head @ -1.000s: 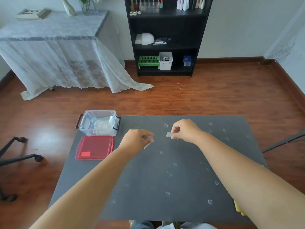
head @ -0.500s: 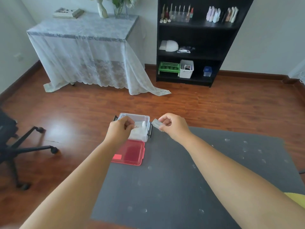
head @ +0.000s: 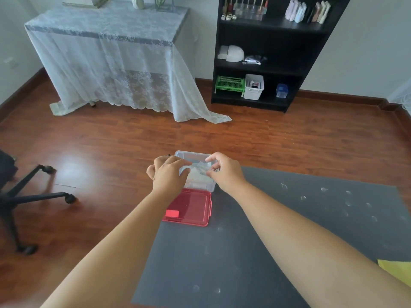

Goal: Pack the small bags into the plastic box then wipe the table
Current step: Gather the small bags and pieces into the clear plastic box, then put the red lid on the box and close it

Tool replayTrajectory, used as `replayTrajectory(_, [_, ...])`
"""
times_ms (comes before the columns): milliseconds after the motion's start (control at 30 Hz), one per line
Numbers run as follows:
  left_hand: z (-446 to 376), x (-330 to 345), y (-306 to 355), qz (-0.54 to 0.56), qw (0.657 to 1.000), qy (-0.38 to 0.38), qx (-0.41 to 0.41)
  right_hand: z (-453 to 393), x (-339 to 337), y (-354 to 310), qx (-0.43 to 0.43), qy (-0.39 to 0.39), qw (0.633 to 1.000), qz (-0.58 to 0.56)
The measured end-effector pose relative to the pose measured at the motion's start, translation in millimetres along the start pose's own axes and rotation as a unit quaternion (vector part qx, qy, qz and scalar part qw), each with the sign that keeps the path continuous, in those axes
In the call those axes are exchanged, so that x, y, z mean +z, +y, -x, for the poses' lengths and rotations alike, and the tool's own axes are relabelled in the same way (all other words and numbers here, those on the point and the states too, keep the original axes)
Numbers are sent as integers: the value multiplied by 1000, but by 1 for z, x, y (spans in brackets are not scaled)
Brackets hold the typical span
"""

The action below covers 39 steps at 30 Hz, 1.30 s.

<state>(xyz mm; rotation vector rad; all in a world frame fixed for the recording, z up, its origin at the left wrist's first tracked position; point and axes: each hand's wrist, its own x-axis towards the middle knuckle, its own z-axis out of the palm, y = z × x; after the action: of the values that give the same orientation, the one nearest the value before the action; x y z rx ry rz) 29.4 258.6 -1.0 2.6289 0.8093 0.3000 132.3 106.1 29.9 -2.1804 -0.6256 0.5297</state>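
Grey table (head: 255, 252) on a red-brown wood floor (head: 124, 138), seen from the head camera. Clear box (head: 201, 185) sits at the table's far left corner, lid off. Red lid (head: 189, 207) lies flat just in front of it, touching or nearly so.

Both hands are over the box. Left hand (head: 170, 175) hangs above its left side, fingers curled down and loosely bent; whether it has a bag, cannot tell. Right hand (head: 224, 173) is above the right rim, thumb and fingers pinched on a small clear bag (head: 200, 167) held over the opening. More clear bags (head: 193, 177) lie inside, blurred together, count unclear.

Small clear bits (head: 348, 203) are scattered across the right half of the table and a few near the front edge; too small to tell if they are bags. Yellow cloth (head: 395, 271) shows at the right edge of the table, partly cut off.

Beyond: black shelf unit (head: 271, 52) against the wall, lace-covered table (head: 106, 52) to its left, office chair base (head: 26, 196) on the floor at left.
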Motion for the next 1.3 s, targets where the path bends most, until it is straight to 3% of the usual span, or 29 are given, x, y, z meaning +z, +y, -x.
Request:
replayTrajectory(100, [7, -6, -13, 40, 998, 33, -29, -5, 5, 1, -1, -33, 999, 34])
replayTrajectory(200, [18, -9, -28, 75, 995, 30, -60, -5, 10, 5, -14, -18, 999, 48])
replayTrajectory(367, [47, -5, -56, 168, 980, 4, -103, 19, 16, 14, -32, 133, 990, -27])
replayTrajectory(500, [66, 1, -69, 256, 944, -27, -207, 59, 35, 30, 65, 200, 973, -101])
replayTrajectory(633, [73, 8, -72, 269, 926, -57, -257, 82, 61, 42, 187, 136, 966, -119])
replayTrajectory(867, [77, 6, -68, 278, 914, -95, -280, 79, 70, 38, 229, 69, 968, -74])
replayTrajectory(1000, [91, -6, -66, 435, 833, -129, -315, 83, 62, 37, 279, 59, 946, -153])
replayTrajectory(1133, [109, -31, -68, 553, 768, -139, -291, 101, 43, 37, 258, -4, 944, -206])
replayTrajectory(1300, [127, -53, -61, 582, 751, -184, -251, 121, 7, 31, 160, -50, 967, -191])
